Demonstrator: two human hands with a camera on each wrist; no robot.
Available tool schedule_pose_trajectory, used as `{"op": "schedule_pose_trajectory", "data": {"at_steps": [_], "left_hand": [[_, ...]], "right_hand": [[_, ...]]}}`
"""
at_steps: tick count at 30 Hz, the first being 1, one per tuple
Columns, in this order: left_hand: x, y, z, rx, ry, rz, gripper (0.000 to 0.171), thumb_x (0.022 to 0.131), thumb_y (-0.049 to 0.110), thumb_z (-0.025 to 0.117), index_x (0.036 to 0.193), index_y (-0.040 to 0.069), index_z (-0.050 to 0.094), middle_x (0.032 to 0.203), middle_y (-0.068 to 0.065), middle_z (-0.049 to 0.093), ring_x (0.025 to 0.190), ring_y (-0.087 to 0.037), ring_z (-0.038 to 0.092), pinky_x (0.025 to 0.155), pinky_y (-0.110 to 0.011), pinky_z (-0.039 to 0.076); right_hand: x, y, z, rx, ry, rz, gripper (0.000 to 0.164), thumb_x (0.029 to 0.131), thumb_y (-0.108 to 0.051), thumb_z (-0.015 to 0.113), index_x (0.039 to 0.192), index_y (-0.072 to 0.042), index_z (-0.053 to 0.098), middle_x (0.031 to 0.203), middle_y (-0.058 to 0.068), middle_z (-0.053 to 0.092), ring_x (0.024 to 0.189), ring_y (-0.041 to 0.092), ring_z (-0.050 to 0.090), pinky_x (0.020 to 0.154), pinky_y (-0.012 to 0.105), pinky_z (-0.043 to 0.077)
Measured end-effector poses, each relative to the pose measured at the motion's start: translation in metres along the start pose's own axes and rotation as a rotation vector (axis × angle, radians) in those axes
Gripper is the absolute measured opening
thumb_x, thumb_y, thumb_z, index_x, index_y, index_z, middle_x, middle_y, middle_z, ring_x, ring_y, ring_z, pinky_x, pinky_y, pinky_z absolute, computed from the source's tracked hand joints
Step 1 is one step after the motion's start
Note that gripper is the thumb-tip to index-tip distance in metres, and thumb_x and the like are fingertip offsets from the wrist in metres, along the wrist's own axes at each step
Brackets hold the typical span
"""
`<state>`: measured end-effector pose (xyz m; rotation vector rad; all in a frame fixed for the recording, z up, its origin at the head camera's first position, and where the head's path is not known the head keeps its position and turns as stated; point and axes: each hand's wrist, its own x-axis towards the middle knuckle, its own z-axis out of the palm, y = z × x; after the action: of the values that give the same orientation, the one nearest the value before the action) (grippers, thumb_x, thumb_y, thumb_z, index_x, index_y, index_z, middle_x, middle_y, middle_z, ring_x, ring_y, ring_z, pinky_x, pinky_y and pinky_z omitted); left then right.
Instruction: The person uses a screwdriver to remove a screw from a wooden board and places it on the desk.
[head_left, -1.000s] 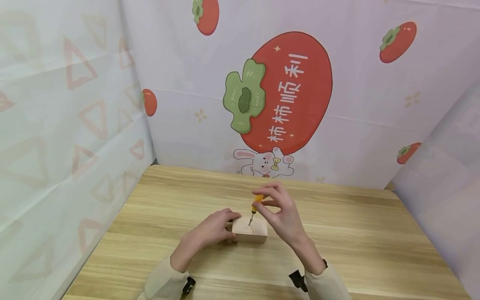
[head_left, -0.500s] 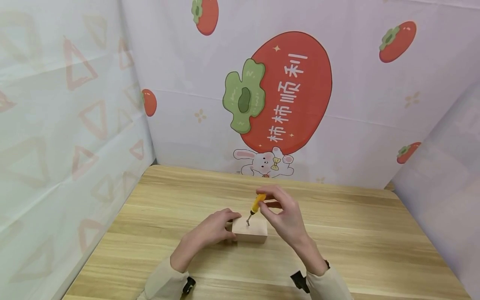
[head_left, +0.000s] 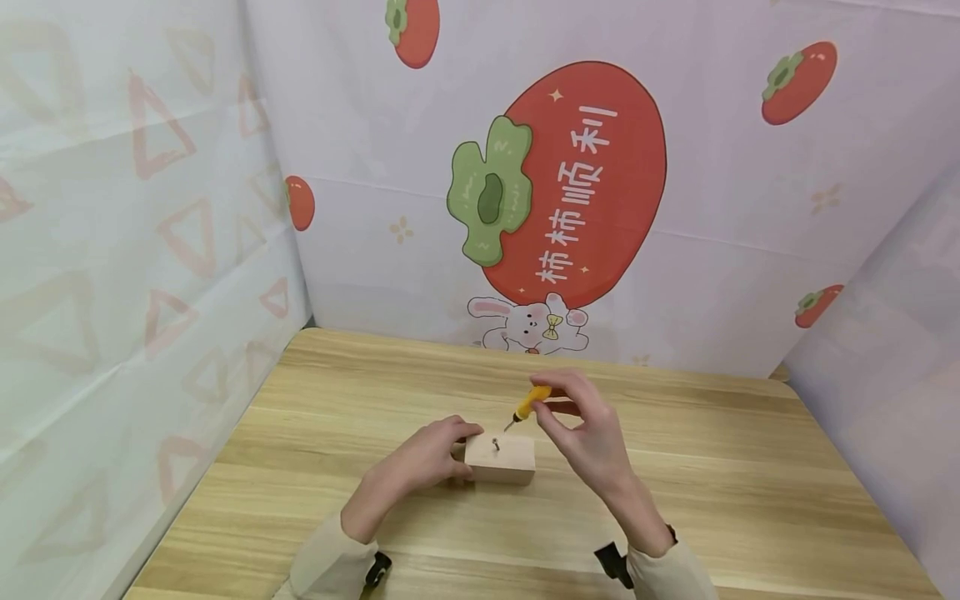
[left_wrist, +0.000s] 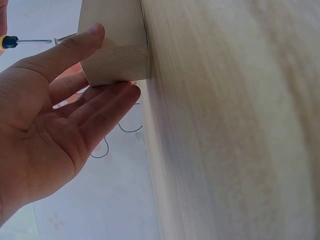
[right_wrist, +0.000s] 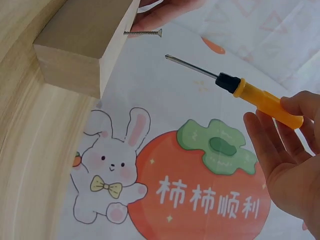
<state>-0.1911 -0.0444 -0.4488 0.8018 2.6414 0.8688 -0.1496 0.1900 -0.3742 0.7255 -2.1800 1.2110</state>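
A pale wooden block (head_left: 499, 458) lies on the table, and a screw (right_wrist: 145, 33) stands out of its top face. My left hand (head_left: 427, 454) grips the block's left end, thumb on the near side and fingers on the far side; the left wrist view shows thumb (left_wrist: 75, 50) and fingers around that end. Between thumb and fingers, my right hand (head_left: 588, 429) pinches the yellow handle of a screwdriver (right_wrist: 265, 105). Its metal shaft slants down toward the screw, and the tip hangs apart from the screw head, up and to the right of it in the head view.
The wood-grain table (head_left: 712, 483) reaches back to a white cloth backdrop (head_left: 360, 275) printed with persimmons and a rabbit. More cloth (head_left: 97, 333) hangs along the left side, and some along the right. Black wrist straps show at both cuffs.
The screwdriver tip has come off the screw head. My right hand has drawn back to the right with the screwdriver, which leans over more. My left hand and the block have stayed in place.
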Motion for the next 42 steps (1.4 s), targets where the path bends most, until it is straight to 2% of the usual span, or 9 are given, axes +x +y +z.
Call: {"op": "schedule_pose_trajectory", "data": {"at_steps": [4, 11, 18, 26, 31, 34, 37, 39, 42], "left_hand": [[0.0, 0.0, 0.0, 0.004, 0.0, 0.002, 0.059, 0.084, 0.02, 0.08, 0.137, 0.008, 0.059, 0.126, -0.009, 0.063, 0.116, -0.025, 0.061, 0.098, -0.042, 0.05], [-0.001, 0.0, 0.0, 0.0, 0.004, 0.014, 0.06, 0.083, 0.02, 0.081, 0.137, 0.007, 0.059, 0.125, -0.009, 0.063, 0.115, -0.025, 0.061, 0.097, -0.042, 0.05], [-0.001, 0.001, 0.0, 0.003, 0.005, 0.01, 0.059, 0.083, 0.02, 0.08, 0.137, 0.006, 0.059, 0.127, -0.011, 0.063, 0.118, -0.027, 0.06, 0.099, -0.043, 0.049], [-0.002, 0.0, 0.001, -0.005, 0.003, 0.006, 0.059, 0.084, 0.019, 0.08, 0.138, 0.007, 0.058, 0.126, -0.011, 0.063, 0.118, -0.027, 0.06, 0.099, -0.043, 0.049], [-0.003, -0.001, 0.002, -0.011, 0.005, -0.001, 0.059, 0.083, 0.019, 0.081, 0.137, 0.008, 0.059, 0.124, -0.01, 0.063, 0.114, -0.025, 0.061, 0.096, -0.042, 0.05], [-0.003, -0.001, 0.002, -0.011, 0.01, -0.002, 0.059, 0.083, 0.019, 0.081, 0.137, 0.009, 0.059, 0.124, -0.01, 0.063, 0.113, -0.024, 0.06, 0.095, -0.042, 0.05], [-0.003, 0.0, 0.001, -0.015, 0.014, 0.001, 0.059, 0.083, 0.018, 0.081, 0.137, 0.008, 0.059, 0.123, -0.01, 0.063, 0.112, -0.024, 0.06, 0.094, -0.042, 0.05], [-0.003, 0.002, 0.0, -0.02, 0.014, 0.004, 0.06, 0.083, 0.018, 0.081, 0.137, 0.008, 0.059, 0.122, -0.01, 0.063, 0.111, -0.024, 0.06, 0.094, -0.042, 0.05], [-0.004, 0.004, -0.001, -0.025, 0.011, 0.006, 0.06, 0.082, 0.017, 0.081, 0.137, 0.007, 0.059, 0.122, -0.01, 0.063, 0.111, -0.025, 0.06, 0.094, -0.042, 0.05]], "right_hand": [[-0.002, 0.003, -0.009, -0.034, 0.004, -0.013, 0.042, 0.078, 0.011, 0.077, 0.115, -0.006, 0.07, 0.107, 0.009, 0.066, 0.088, 0.019, 0.069, 0.077, 0.018, 0.057], [-0.011, 0.011, -0.026, -0.171, 0.029, -0.076, 0.04, 0.072, 0.009, 0.082, 0.108, -0.008, 0.073, 0.104, 0.004, 0.067, 0.081, 0.015, 0.069, 0.076, 0.017, 0.056], [-0.025, 0.021, -0.044, -0.259, -0.011, 0.002, 0.034, 0.074, 0.005, 0.083, 0.104, -0.008, 0.072, 0.102, 0.001, 0.066, 0.083, 0.013, 0.07, 0.076, 0.017, 0.056], [-0.043, 0.035, -0.054, -0.44, -0.033, -0.014, 0.039, 0.065, 0.009, 0.087, 0.096, -0.009, 0.072, 0.093, -0.002, 0.063, 0.076, 0.01, 0.066, 0.069, 0.018, 0.056], [-0.057, 0.042, -0.056, -0.504, -0.076, 0.007, 0.033, 0.065, 0.007, 0.087, 0.089, -0.01, 0.071, 0.09, -0.003, 0.059, 0.075, 0.009, 0.062, 0.065, 0.021, 0.057], [-0.064, 0.044, -0.056, -0.529, -0.098, 0.051, 0.032, 0.065, 0.006, 0.087, 0.086, -0.01, 0.07, 0.088, -0.003, 0.056, 0.074, 0.009, 0.062, 0.064, 0.024, 0.058], [-0.069, 0.045, -0.057, -0.538, -0.144, 0.14, 0.03, 0.067, 0.005, 0.087, 0.084, -0.012, 0.068, 0.085, -0.004, 0.052, 0.074, 0.008, 0.062, 0.065, 0.023, 0.058], [-0.071, 0.045, -0.058, -0.549, -0.193, 0.212, 0.028, 0.07, 0.004, 0.086, 0.084, -0.013, 0.067, 0.083, -0.006, 0.05, 0.073, 0.007, 0.061, 0.064, 0.02, 0.057], [-0.074, 0.043, -0.059, -0.592, -0.294, 0.315, 0.022, 0.076, -0.003, 0.083, 0.087, -0.015, 0.068, 0.08, -0.007, 0.047, 0.066, 0.004, 0.053, 0.057, 0.018, 0.049]]}}
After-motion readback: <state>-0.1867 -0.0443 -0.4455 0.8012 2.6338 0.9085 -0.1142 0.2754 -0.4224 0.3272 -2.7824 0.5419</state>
